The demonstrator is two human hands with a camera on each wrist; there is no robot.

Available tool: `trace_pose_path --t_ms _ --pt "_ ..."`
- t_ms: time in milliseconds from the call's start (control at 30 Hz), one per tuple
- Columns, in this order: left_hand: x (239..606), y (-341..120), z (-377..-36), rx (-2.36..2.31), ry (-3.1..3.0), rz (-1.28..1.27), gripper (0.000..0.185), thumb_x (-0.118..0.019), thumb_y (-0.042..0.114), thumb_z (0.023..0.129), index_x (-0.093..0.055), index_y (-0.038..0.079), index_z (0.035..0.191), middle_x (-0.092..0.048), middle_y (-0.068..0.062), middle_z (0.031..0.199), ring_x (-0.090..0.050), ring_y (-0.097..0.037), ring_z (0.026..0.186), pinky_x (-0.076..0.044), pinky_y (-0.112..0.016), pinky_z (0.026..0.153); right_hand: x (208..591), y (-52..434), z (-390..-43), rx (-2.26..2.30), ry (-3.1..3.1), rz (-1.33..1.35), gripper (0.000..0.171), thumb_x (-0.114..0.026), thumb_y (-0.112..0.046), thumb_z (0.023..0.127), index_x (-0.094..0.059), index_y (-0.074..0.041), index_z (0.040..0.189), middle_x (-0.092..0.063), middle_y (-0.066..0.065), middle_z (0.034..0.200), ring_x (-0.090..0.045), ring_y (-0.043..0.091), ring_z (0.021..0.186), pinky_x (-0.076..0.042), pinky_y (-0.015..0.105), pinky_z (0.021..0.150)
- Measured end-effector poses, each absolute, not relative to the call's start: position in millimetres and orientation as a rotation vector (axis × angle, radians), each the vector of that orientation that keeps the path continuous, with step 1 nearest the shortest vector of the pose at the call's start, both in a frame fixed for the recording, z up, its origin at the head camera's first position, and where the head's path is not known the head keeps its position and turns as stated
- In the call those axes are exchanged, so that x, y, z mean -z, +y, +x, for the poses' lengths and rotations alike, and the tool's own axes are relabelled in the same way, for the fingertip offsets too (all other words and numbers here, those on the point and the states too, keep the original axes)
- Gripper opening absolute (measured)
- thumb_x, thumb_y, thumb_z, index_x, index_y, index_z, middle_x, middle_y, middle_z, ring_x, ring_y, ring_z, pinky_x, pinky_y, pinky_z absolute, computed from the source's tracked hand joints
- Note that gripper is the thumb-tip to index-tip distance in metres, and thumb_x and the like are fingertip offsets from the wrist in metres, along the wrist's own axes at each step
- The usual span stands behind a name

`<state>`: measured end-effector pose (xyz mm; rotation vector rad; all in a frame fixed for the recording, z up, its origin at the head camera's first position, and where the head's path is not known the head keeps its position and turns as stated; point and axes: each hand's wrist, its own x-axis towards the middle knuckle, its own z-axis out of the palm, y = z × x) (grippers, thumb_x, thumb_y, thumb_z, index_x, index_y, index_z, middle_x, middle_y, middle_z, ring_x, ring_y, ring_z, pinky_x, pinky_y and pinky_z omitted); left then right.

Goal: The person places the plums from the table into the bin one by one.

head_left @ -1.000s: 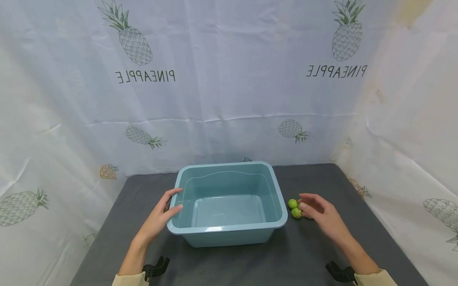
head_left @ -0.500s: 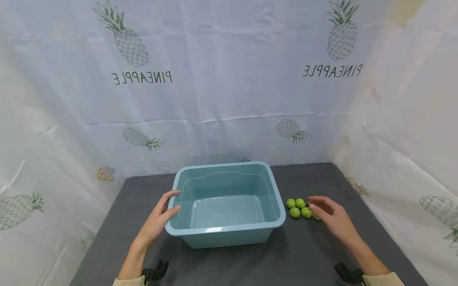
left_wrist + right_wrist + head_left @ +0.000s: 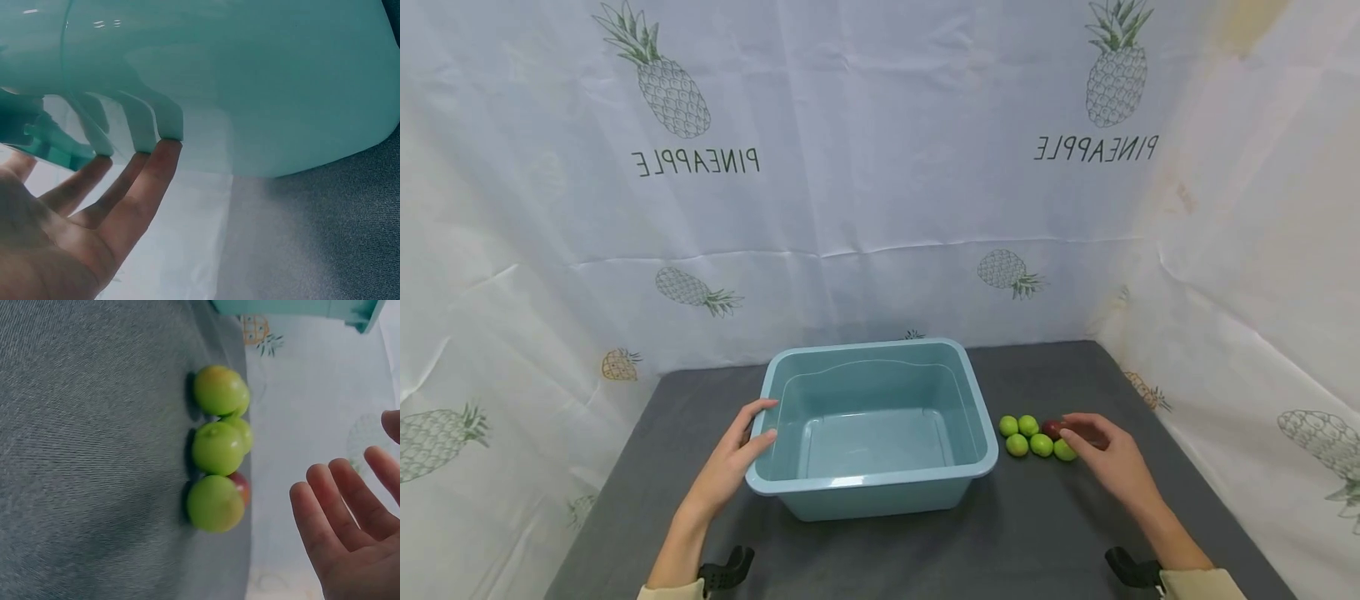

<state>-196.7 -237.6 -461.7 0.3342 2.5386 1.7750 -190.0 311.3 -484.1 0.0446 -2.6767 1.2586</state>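
Note:
My left hand (image 3: pixel 733 450) grips the left rim of a light blue plastic basin (image 3: pixel 872 478), the thumb over the edge. In the left wrist view, its fingertips (image 3: pixel 165 150) touch the outer wall. Right of the basin lie several small round green fruits (image 3: pixel 1041 445), some with a yellowish blush in the right wrist view. Among them sits a dark red fruit (image 3: pixel 1051 428), partly hidden by my right hand (image 3: pixel 1108 458). That hand hovers just over the right end of the group, fingers loosely bent, holding nothing. In the right wrist view it is apart from the green fruits (image 3: pixel 215 503).
A dark grey cloth (image 3: pixel 910 558) covers the table under the basin. White curtains (image 3: pixel 880 183) with pineapple prints stand behind it and at both sides. A black wrist strap (image 3: pixel 1131 571) shows on my right forearm, and a similar black strap (image 3: pixel 726 571) on the left.
My right hand has shifted right over the fruits, uncovering more green ones and part of the red one. The left hand keeps its place on the basin's rim.

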Motion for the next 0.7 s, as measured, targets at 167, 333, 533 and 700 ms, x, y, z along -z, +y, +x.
trace_pose_path --t_ms 167,333,533,700 --pt "461.4 -238.2 -196.6 -1.760 2.550 0.322 0.050 -0.054 0.029 0.107 -0.038 0.017 0.152 -0.020 -0.021 0.163 -0.042 -0.047 0.136 -0.047 -0.053 0.092 494.7 316.2 -193.5 -1.231 -2.688 0.009 0.044 -0.064 -0.034 0.102 -0.062 -0.003 0.133 -0.066 0.018 0.125 -0.049 -0.018 0.096 -0.047 0.017 0.081" --pt "461.5 -237.9 -196.4 -1.750 2.567 0.312 0.049 -0.054 0.030 0.107 -0.038 0.018 0.152 -0.019 -0.020 0.164 -0.036 -0.048 0.141 -0.043 -0.059 0.097 505.6 322.4 -196.4 -1.200 -2.689 -0.007 0.046 -0.066 -0.035 0.101 -0.062 -0.002 0.132 -0.066 0.019 0.124 -0.048 -0.019 0.095 -0.047 0.018 0.081" --pt "460.5 -236.8 -195.7 -1.750 2.562 0.309 0.050 -0.053 0.030 0.107 -0.037 0.017 0.152 -0.018 -0.021 0.164 -0.033 -0.048 0.142 -0.041 -0.060 0.098 518.8 328.5 -198.8 -1.162 -2.689 -0.056 0.049 -0.068 -0.037 0.099 -0.063 -0.001 0.131 -0.065 0.021 0.123 -0.061 0.008 0.103 -0.050 0.023 0.078" --pt "459.4 -235.6 -194.9 -1.755 2.557 0.293 0.050 -0.053 0.030 0.107 -0.037 0.017 0.152 -0.018 -0.021 0.164 -0.034 -0.049 0.141 -0.042 -0.059 0.098 525.5 332.0 -201.8 -1.203 -2.741 -0.104 0.057 -0.067 -0.042 0.099 -0.059 0.001 0.135 -0.062 0.025 0.127 -0.060 0.040 0.113 -0.052 0.029 0.076"
